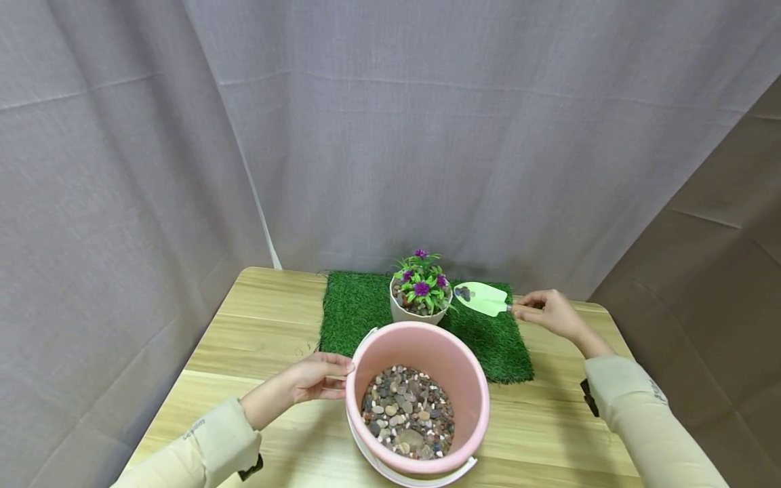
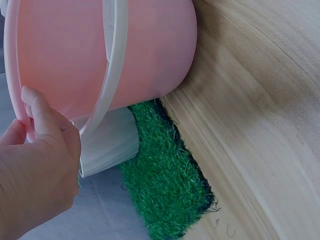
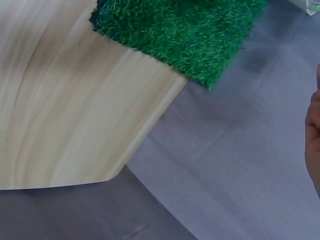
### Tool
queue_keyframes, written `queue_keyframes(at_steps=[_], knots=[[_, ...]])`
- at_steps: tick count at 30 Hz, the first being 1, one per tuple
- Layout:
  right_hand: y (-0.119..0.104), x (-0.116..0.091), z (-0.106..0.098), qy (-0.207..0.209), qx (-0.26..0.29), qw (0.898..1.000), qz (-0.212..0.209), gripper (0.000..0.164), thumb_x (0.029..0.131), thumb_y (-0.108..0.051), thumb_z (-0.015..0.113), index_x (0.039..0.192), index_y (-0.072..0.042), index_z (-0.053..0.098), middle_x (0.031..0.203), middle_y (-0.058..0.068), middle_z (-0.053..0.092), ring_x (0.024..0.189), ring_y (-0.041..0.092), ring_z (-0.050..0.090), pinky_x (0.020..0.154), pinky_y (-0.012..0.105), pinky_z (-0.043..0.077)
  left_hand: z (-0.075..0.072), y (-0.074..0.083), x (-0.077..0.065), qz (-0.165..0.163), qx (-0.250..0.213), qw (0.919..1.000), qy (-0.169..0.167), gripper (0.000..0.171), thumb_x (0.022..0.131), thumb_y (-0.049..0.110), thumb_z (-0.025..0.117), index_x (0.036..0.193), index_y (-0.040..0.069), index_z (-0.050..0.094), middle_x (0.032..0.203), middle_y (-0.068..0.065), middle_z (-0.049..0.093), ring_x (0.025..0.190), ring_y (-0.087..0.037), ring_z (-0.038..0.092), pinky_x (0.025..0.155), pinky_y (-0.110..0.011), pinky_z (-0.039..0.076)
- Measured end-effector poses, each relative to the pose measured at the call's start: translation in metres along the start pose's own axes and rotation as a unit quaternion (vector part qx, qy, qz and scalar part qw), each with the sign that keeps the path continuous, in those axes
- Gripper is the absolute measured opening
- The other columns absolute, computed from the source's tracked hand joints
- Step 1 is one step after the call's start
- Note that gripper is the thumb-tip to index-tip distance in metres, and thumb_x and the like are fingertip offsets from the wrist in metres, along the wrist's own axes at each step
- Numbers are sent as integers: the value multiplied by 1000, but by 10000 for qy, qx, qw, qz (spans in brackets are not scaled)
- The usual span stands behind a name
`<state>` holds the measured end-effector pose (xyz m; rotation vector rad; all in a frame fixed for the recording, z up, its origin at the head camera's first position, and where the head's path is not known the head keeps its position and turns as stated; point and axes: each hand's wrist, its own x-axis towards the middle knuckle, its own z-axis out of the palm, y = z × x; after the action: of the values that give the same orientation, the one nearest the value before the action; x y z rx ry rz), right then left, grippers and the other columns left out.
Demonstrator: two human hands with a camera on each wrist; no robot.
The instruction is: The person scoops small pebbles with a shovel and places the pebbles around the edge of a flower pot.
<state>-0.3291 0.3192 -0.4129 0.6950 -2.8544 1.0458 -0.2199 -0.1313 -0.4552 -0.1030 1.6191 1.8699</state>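
My left hand [image 1: 320, 377] grips the rim of a pink bucket [image 1: 477, 407], thumb and fingers on either side of it. Mixed pebbles [image 1: 405, 410] cover the bucket's bottom. In my right hand [image 1: 552, 313] is the wooden handle of a pale green trowel [image 1: 485, 298], with a few dark pebbles near its tip. That tip points left, close beside a white flowerpot [image 1: 403, 314] that holds purple flowers [image 1: 422, 289] and pebbles. In the left wrist view, my left hand [image 2: 40, 160] pinches the bucket's rim. Only the edge of my right hand [image 3: 313, 135] shows in the right wrist view.
The pot stands on a green turf mat [image 1: 356, 305] at the back of the wooden table [image 1: 274, 325]. A white bucket handle [image 2: 112, 70] hangs down along the bucket's side. Grey curtains [image 1: 427, 149] rise behind the table.
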Motion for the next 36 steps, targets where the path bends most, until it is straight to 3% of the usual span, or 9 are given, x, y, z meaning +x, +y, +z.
queue_keyframes(at_steps=[9,20,26,29,31,36], knots=[[10,13,21,1,28,9999,171,14,83,-8,70,87,6,70,73,12,68,57,-1,50,48,15,47,0,0,1,3,25,10000,-24,29,92,7,55,118,-7,53,79,0,61,71,-6,61,76,-22,62],[-8,45,39,130,-560,9971,492,17,83,-16,69,81,1,70,69,8,67,56,8,51,50,21,45,-1,0,0,12,-8,10000,-65,31,92,7,55,119,-8,51,80,0,61,71,-6,61,75,-22,62],[-22,66,48,210,-1062,9938,244,14,80,-13,70,74,0,67,65,7,64,56,12,49,51,24,43,-1,0,-2,13,-12,10000,-33,29,92,7,55,117,-7,53,79,0,61,71,-7,61,74,-21,62],[-29,74,53,215,-1519,9880,159,19,80,-14,69,67,-4,60,59,2,53,54,14,43,48,24,35,-1,0,-2,9,-32,10000,-29,29,92,7,55,117,-7,53,79,0,61,71,-7,61,75,-21,62],[-33,77,55,277,-1812,9830,50,19,80,-13,69,68,-5,58,60,2,50,55,16,43,48,28,37,0,1,-2,3,-40,10000,-30,29,92,7,55,117,-7,53,79,0,61,71,-7,61,75,-21,62],[-39,77,59,661,-2587,9628,-411,13,79,-11,72,85,-1,66,79,12,63,75,29,58,64,46,57,1,2,-2,2,-18,10000,-7,30,92,7,55,118,-8,52,79,0,61,71,-7,61,75,-21,62]])
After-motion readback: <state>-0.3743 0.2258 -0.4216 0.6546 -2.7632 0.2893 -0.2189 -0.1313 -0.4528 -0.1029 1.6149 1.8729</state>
